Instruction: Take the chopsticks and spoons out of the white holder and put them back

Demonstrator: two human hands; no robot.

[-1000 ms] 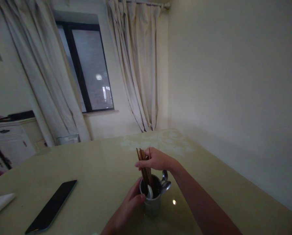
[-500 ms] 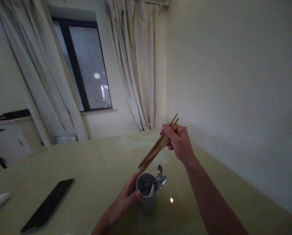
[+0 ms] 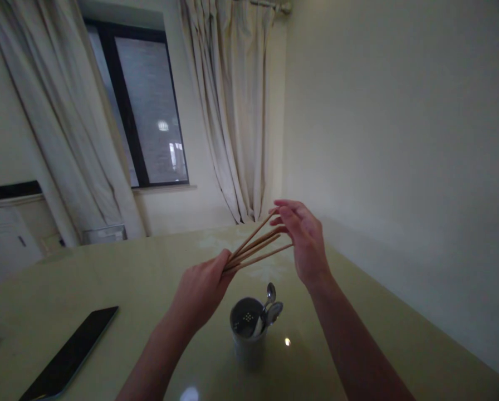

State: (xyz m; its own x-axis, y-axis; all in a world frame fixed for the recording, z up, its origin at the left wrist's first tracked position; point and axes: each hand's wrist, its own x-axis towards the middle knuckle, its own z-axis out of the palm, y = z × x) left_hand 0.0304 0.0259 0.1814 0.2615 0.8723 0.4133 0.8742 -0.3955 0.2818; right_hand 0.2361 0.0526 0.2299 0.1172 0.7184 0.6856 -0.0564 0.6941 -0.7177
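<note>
nearest to us, our two bare forearms rise from the bottom edge over a pale green glass-topped table (image 3: 120, 278). between the arms stands a small metal utensil cup (image 3: 248, 334), upright on the glass, with a few spoons (image 3: 271, 307) leaning out of its far rim. to the left, well apart from the cup, a dark phone (image 3: 68, 356) lies flat on the table.

above and just beyond the cup, our left hand (image 3: 200, 289) is closed around the near ends of a bundle of wooden chopsticks (image 3: 255, 248), pinching them together at its fingertips. the sticks fan out as they slope up and to the right. our right hand (image 3: 303, 242) meets their far ends with fingers loosely spread and curled; its fingertips touch the tips, but we cannot tell whether it truly grips any of them.

the bundle hangs in the air over the table, clear of the cup. we judge the risk to lie in that fanning: only one end is held firmly, so a stick may slip free, drop onto the glass, or knock the spoons and tip the light cup.

farther back, cream curtains (image 3: 236, 111) frame a dark window (image 3: 145, 106), with a plain wall on the right.
</note>
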